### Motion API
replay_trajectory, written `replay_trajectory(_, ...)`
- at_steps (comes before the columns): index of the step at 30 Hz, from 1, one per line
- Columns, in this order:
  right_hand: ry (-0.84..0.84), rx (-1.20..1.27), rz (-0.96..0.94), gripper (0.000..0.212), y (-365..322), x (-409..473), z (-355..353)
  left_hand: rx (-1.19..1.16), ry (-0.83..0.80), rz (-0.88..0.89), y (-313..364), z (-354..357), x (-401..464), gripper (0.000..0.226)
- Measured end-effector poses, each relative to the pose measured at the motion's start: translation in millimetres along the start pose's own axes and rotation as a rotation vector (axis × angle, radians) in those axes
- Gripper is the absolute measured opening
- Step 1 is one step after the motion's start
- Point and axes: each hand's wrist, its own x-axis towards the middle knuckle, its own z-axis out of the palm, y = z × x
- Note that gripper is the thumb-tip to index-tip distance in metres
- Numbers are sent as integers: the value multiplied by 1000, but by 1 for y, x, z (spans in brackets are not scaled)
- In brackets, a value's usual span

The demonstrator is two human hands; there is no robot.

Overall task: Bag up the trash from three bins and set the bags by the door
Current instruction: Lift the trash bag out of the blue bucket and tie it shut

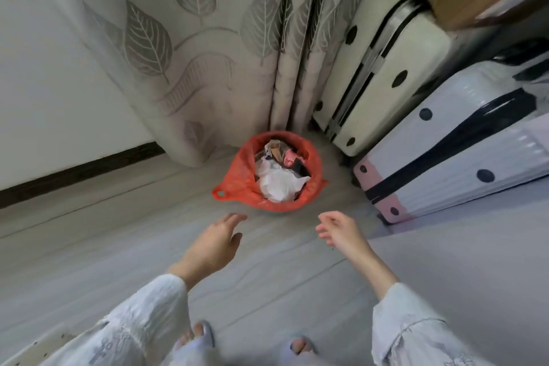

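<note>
one bin: red bag (237, 181) lines it, on the floor (89, 246) just beyond both hands, its rim open
trash: white paper (277, 184) and dark scraps fill the bag
left hand (212, 244): fingers loosely spread, holding nothing – short of the bag's handle loop (220, 194)
right hand (341, 232): fingers relaxed and apart, empty
beyond the bin: leaf-print curtain (178, 38)
right of the hands: two suitcases (371, 68) – leaning, side by side
</note>
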Motion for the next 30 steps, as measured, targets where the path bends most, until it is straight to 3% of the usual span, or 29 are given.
replay_trajectory(3, 71, -131, -124, 22, 41, 57, 23, 135, 48, 99, -45, 35, 53, 44)
replay_trajectory(8, 202, -433, -538, 28, 100, 138, 64, 399, 250, 473, -108, 108, 128, 41)
replay_trajectory(14, 453, -696, -935, 36, 152, 196, 95, 574, 429, 615, -147, 168, 181, 65)
replay_trajectory(16, 494, -768, -1017, 36, 160, 208, 98, 611, 501, 660, -150, 173, 191, 59)
replay_trajectory(20, 570, -859, -1063, 45, 164, 220, 105, 659, 578, 705, -151, 173, 204, 50)
replay_trajectory(26, 680, -1026, -985, 59, 164, 229, 121, 654, 625, 682, -143, 170, 223, 41)
replay_trajectory(30, 820, -1005, -1016, 35, 160, 230, 125, 538, 690, 742, -142, 163, 226, 26)
